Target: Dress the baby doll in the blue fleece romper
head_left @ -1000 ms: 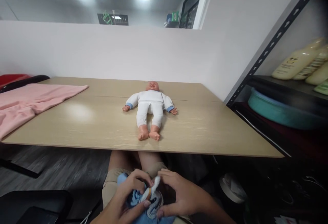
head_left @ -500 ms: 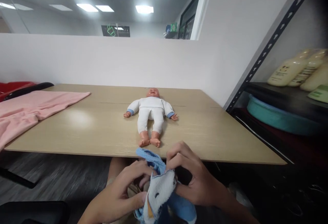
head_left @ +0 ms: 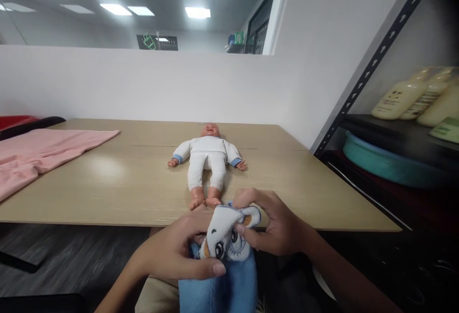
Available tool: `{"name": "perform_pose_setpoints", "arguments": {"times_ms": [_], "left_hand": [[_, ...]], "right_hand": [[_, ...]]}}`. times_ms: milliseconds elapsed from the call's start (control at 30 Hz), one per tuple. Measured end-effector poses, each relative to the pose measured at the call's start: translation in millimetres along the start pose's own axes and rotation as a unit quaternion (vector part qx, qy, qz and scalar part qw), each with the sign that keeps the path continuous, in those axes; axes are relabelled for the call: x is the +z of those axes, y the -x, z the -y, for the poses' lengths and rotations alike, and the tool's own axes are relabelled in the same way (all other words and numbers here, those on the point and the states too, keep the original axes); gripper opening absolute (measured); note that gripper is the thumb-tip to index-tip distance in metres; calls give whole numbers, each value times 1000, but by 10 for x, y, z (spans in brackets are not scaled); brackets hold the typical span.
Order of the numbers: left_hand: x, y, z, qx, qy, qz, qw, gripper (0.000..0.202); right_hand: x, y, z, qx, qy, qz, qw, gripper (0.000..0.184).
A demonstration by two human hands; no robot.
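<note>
As left hand point(head_left: 175, 253) and right hand point(head_left: 276, 229) grip it, blue cloth point(head_left: 222, 286) hangs between

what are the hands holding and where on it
A blue cloth with a white animal face: left hand grips under the face, right hand pinches its ear.

The blue cloth point(head_left: 219, 286) runs off the bottom edge, so its full shape cannot be told. The left hand point(head_left: 172, 253) has its fingertips hidden behind it. The pink cloth point(head_left: 39, 150) is cut by the left edge. The shelf bottles point(head_left: 412, 97) are blurred — labels unreadable.
</note>
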State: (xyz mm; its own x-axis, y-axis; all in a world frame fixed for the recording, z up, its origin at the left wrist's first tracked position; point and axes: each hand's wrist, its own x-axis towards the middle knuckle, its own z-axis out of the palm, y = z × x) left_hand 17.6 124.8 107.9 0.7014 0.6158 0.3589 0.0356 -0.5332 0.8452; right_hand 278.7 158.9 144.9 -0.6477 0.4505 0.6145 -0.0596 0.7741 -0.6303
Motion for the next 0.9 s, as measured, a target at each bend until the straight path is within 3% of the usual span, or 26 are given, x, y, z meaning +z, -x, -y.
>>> {"name": "perform_pose_setpoints", "arguments": {"times_ms": [100, 267, 433, 500, 600, 667, 733, 800, 900], "left_hand": [[-96, -71, -39, 33, -84, -21, 996, 17], [-251, -119, 49, 83, -65, -68, 992, 24], [-467, -276, 179, 29, 82, -38, 995, 58], [-575, -388, 187, 21, 95, -35, 995, 67], [-721, -579, 166, 40, 42, -43, 997, 58], [-799, -692, 154, 54, -4, -66, 996, 45], [-868, -774, 160, 69, -44, -99, 992, 27], [-937, -818, 187, 100, -62, -125, 985, 16], [-1051, -829, 238, 117, -47, -135, 983, 24]], "right_hand": [[-52, -47, -46, 18, -15, 15, 1000, 25], [-129, -107, -170, 39, -115, 5, 993, 17], [-177, -261, -348, 138, -234, -34, 962, 30], [-201, -400, -395, 156, -275, -64, 947, 32], [-283, -626, -432, 155, -306, -114, 932, 31], [-380, -725, -460, 154, -271, -122, 942, 28], [-499, -760, -505, 153, -200, -100, 963, 27], [-606, -748, -568, 156, -128, -36, 979, 41], [-680, -713, -669, 177, -52, 78, 980, 52]]}}
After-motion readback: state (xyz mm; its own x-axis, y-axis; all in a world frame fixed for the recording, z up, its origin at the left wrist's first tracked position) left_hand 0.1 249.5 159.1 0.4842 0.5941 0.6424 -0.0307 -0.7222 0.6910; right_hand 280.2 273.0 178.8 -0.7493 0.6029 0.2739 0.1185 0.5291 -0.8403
